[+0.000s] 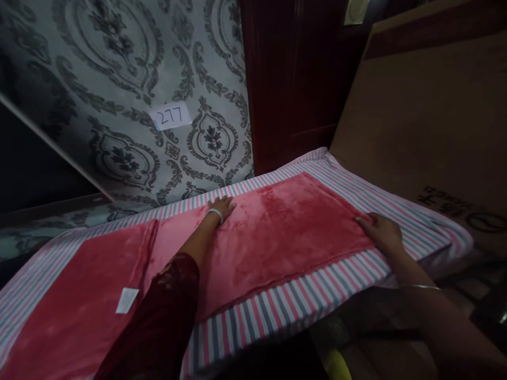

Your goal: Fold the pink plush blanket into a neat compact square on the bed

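A plush red-pink blanket (277, 232) lies spread along a table, with its left part folded over in a darker flap. On that flap's edge sits a small white tag (127, 300). My left hand (222, 207) rests flat on the blanket near its far edge, fingers spread. At the right end, my right hand (381, 232) pinches the blanket's edge between thumb and fingers. Beneath the blanket is a striped cloth (277, 302) in pink, grey and white, covering the table. My left forearm hides part of the blanket's middle.
A patterned wall (174, 63) with a paper label (171, 116) reading 277 stands behind the table. Beside it is a dark red door (293, 79). A large cardboard box (431, 116) leans at the right. Something yellow (336, 364) shows below the table's front edge.
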Motion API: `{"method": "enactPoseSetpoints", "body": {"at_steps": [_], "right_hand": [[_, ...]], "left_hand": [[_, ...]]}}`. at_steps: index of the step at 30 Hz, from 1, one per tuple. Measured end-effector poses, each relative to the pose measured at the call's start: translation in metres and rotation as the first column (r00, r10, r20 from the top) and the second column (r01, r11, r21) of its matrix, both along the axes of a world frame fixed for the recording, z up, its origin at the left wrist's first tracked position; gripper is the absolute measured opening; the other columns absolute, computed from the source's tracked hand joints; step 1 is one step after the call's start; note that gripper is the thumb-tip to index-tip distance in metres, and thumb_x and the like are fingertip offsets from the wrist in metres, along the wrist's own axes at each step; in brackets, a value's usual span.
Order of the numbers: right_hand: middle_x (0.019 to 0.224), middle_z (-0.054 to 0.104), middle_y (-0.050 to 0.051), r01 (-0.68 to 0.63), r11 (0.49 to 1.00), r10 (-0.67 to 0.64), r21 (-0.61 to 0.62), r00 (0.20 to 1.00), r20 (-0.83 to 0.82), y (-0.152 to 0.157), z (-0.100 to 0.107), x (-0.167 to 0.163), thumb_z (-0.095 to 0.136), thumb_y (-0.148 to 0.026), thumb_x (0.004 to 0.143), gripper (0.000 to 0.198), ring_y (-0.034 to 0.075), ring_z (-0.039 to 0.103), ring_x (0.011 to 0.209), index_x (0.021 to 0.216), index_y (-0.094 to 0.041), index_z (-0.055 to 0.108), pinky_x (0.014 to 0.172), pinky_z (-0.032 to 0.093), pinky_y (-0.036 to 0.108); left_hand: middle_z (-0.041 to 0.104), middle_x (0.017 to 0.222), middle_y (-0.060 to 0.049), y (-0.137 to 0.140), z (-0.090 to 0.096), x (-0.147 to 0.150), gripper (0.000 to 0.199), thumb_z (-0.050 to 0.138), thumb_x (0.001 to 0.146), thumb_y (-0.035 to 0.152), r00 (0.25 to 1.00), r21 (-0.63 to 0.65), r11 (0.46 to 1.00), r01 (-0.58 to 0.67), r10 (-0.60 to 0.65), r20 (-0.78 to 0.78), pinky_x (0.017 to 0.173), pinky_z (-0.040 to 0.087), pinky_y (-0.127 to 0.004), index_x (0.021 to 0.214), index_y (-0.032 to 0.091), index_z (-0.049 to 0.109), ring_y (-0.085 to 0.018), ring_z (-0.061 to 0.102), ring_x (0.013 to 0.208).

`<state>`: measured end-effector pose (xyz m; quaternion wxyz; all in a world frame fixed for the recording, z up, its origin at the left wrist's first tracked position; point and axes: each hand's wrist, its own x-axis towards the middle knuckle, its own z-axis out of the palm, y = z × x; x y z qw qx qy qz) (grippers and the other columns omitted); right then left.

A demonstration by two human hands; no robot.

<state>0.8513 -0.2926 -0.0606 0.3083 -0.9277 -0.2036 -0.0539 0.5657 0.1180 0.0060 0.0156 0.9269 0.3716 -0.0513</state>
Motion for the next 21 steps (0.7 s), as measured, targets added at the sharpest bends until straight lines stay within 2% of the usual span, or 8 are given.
{"method": "enactPoseSetpoints", "body": {"at_steps": [3,7,11,15,19,21], "right_hand": [[0.066,0.064,0.008,-0.008,1.000,0.009,-0.011,1.000,0.023,0.000,-0.002,0.001,0.052,-0.062,0.077,0.044,0.029,0.061,0.068,0.086,-0.021,0.069,0.062,0.040,0.035],[0.065,0.064,0.007,-0.032,0.999,0.032,-0.012,0.999,0.027,0.000,-0.003,0.002,0.049,-0.063,0.080,0.049,0.028,0.061,0.067,0.089,-0.020,0.070,0.060,0.039,0.033],[0.066,0.066,0.008,-0.037,0.999,0.037,-0.009,0.999,0.005,0.000,-0.002,0.003,0.051,-0.062,0.080,0.046,0.027,0.063,0.070,0.089,-0.021,0.070,0.061,0.039,0.033],[0.064,0.065,0.006,-0.033,0.999,0.033,-0.026,0.999,-0.009,0.001,-0.002,0.003,0.051,-0.062,0.081,0.045,0.027,0.063,0.069,0.089,-0.022,0.070,0.060,0.038,0.032],[0.067,0.066,0.007,-0.026,0.999,0.026,-0.038,1.000,0.003,0.001,-0.004,0.005,0.052,-0.061,0.082,0.043,0.027,0.063,0.070,0.089,-0.022,0.070,0.061,0.039,0.032],[0.067,0.066,0.007,-0.033,0.999,0.033,-0.037,0.999,0.014,0.001,-0.005,0.006,0.051,-0.061,0.082,0.044,0.027,0.063,0.070,0.089,-0.022,0.070,0.061,0.038,0.032]], "left_hand": [[0.056,0.145,-0.015,-0.005,0.006,0.022,0.055,0.028,0.102,0.050,1.000,0.032,0.999,-0.005,0.004,0.030,0.109,0.040,-0.052,0.140,0.023,0.058,-0.033,0.051,0.134],[0.062,0.136,-0.018,-0.009,0.008,0.049,0.052,0.030,0.102,0.044,0.998,0.067,0.997,-0.036,0.032,0.060,0.104,0.045,-0.046,0.125,0.018,0.069,-0.032,0.055,0.129],[0.065,0.130,-0.020,0.000,0.006,0.056,0.049,0.032,0.102,0.039,0.994,0.087,0.992,-0.091,0.085,0.073,0.099,0.048,-0.040,0.124,0.013,0.067,-0.031,0.060,0.123],[0.064,0.133,-0.021,0.009,0.003,0.055,0.052,0.026,0.104,0.037,0.992,0.105,0.989,-0.105,0.097,0.084,0.098,0.048,-0.036,0.130,0.011,0.062,-0.029,0.061,0.123],[0.069,0.125,-0.018,0.017,0.006,0.059,0.052,0.029,0.103,0.042,0.997,0.056,0.996,-0.074,0.072,0.036,0.095,0.049,-0.035,0.119,0.013,0.070,-0.029,0.064,0.119],[0.072,0.121,-0.016,0.018,0.008,0.067,0.058,0.025,0.104,0.047,0.999,0.034,0.999,-0.034,0.033,0.027,0.095,0.049,-0.033,0.114,0.014,0.072,-0.028,0.065,0.118]]}}
